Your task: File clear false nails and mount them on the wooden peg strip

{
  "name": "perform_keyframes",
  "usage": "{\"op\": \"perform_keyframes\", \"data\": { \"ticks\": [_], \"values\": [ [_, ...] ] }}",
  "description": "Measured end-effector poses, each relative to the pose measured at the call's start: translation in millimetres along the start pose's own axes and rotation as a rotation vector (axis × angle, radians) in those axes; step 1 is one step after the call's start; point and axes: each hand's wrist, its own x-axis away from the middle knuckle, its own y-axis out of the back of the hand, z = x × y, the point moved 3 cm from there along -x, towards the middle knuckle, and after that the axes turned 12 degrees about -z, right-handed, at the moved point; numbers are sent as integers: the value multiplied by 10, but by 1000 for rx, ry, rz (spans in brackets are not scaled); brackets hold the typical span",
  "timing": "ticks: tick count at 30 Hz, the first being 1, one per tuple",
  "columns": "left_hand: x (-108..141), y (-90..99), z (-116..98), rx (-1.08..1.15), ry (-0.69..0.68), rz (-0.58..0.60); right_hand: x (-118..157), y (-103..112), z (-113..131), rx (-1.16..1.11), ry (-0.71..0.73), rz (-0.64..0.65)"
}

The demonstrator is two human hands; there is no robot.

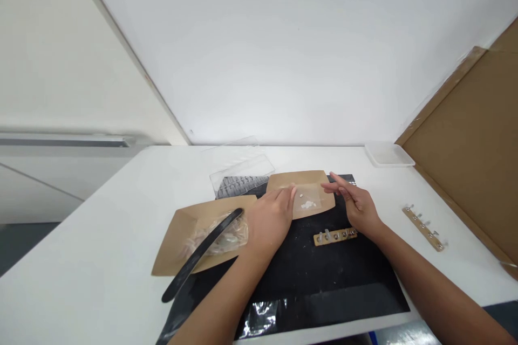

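My left hand [271, 218] is at the left side of a small brown paper tray [301, 178], its fingers curled together over the tray. What they hold, if anything, is hidden. Small white pieces [308, 205] lie in the bottom of that tray. At its right edge, my right hand [358, 205] has its fingers stretched out and apart. Just below the right hand, a narrow tan strip [335, 237] bears several metal screw-like parts and clear pegs. Left of my left hand stands a larger brown tray [174, 237] with clear plastic pieces [226, 237] in it.
A dark curved bar [202, 253] lies across the larger tray. Under the trays is a black mat [324, 275]. Clear sheets [243, 167] lie behind. At right are another studded strip [423, 229], a translucent shallow container [389, 154] and a cardboard panel [465, 156].
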Motion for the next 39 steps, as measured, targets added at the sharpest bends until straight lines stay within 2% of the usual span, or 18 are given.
{"op": "perform_keyframes", "data": {
  "ticks": [5,12,17,21,25,29,32,35,39],
  "values": [
    [9,-36,-2,50,-78,57,-27,4,13,12,107,24],
    [-10,3,0,139,-107,102,-55,-5,65,184,244,25],
    [41,-88,45,135,-104,101,-42,-17,70,206,222,31],
    [32,-76,-41,159,-156,133,-21,-24,144,207,275,106],
    [-8,3,-114,148,-172,159,-22,11,153,259,362,87],
    [2,-10,-62,134,-128,117,-22,31,68,237,361,32],
    [27,-43,-33,114,-81,80,-3,39,24,257,263,-19],
    [27,-21,-71,153,-36,29,23,48,39,299,199,-3],
    [-44,147,-137,157,-85,-15,25,83,91,353,292,-23]
  ]
}}
